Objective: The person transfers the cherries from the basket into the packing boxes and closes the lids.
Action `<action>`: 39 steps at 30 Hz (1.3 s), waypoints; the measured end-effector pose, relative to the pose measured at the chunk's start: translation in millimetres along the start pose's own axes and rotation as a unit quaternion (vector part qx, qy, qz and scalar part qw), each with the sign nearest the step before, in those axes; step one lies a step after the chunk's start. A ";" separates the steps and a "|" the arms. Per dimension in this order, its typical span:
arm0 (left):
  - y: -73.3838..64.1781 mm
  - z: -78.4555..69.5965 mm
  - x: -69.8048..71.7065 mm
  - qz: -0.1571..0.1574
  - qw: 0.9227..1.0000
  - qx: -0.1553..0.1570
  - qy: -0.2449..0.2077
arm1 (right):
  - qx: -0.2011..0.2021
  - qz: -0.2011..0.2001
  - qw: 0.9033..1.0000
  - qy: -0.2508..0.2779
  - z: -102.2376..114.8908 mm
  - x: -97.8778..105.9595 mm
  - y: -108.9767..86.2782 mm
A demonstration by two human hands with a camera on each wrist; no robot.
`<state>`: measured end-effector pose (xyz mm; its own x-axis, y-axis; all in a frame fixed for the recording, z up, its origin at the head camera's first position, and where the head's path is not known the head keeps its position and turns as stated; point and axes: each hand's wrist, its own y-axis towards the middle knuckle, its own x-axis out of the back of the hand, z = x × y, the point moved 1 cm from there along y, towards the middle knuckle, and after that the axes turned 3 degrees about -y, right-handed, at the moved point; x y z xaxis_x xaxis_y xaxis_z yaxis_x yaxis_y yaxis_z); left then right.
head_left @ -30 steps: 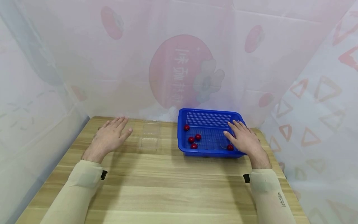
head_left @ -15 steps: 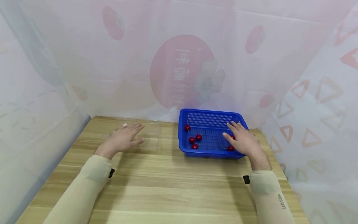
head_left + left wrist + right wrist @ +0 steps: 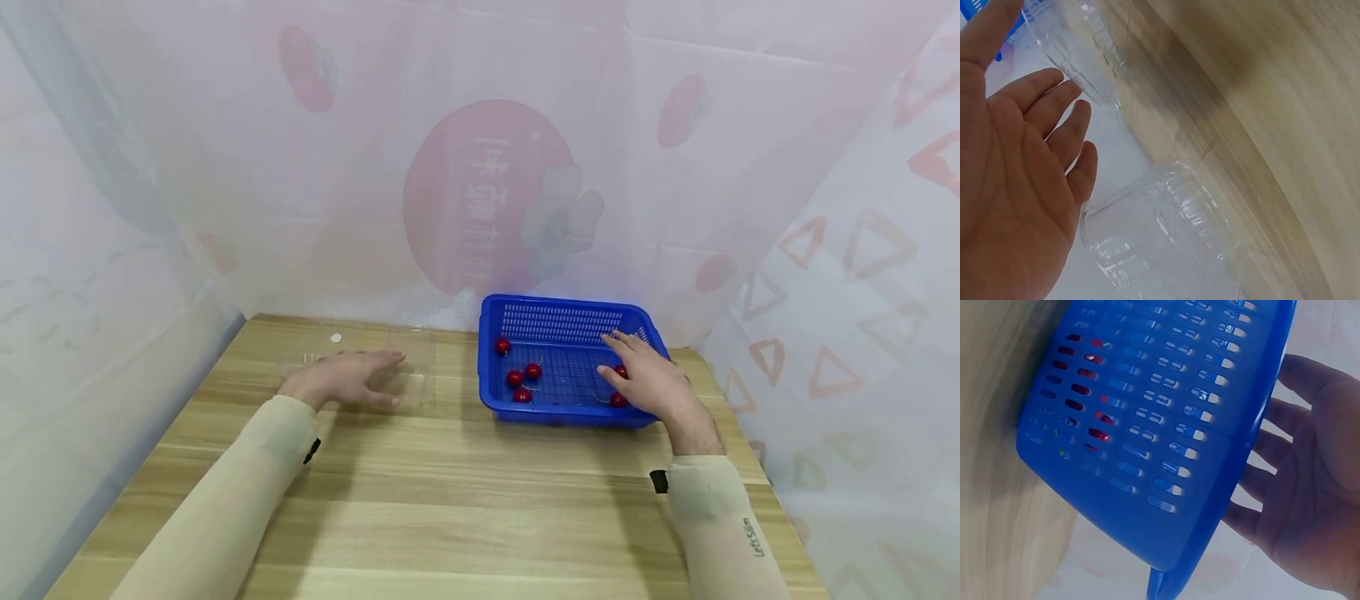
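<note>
My left hand hovers over a clear plastic clamshell box, fingers extended and holding nothing. In the left wrist view the palm shows beside one clear box half, and the fingers point toward a second clear half. A blue slotted basket stands to the right with several red cherries inside, some with stems. Over the basket's right side is my right hand, fingers loosely spread, gripping nothing. The right wrist view shows that hand beyond the basket's rim.
The wooden table carries everything. A printed curtain rises right behind the basket and box, and more patterned curtain closes the right side. A small white round spot lies at the box's far left part.
My left hand has moved right, from the left part of the clear box toward its middle, uncovering the white spot. The right hand has barely shifted; a cherry near its thumb has come into view.
</note>
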<state>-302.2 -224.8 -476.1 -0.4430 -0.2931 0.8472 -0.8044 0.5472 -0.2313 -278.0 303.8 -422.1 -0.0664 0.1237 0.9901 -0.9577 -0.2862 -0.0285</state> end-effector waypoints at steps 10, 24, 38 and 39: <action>4.9 -1.1 -9.7 -0.012 0.999 -0.009 0.042 | 0.021 0.022 0.999 0.022 -2.3 0.0 5.2; 11.3 -14.5 -17.3 -0.050 0.998 0.001 0.030 | -0.001 0.137 0.991 -0.002 -38.5 -32.4 31.0; 13.6 -15.2 -14.3 -0.028 0.999 -0.008 0.015 | 0.024 0.166 0.986 0.005 -63.2 -57.7 48.9; 13.4 -15.1 -14.0 -0.025 1.000 -0.010 0.012 | 0.024 0.167 0.986 0.006 -58.1 -53.4 46.1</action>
<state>-300.8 -201.6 -483.9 -0.3921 -0.3016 0.8691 -0.8175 0.5475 -0.1788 -334.9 339.3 -484.4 -0.3799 0.0254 0.9247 -0.8672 -0.3576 -0.3465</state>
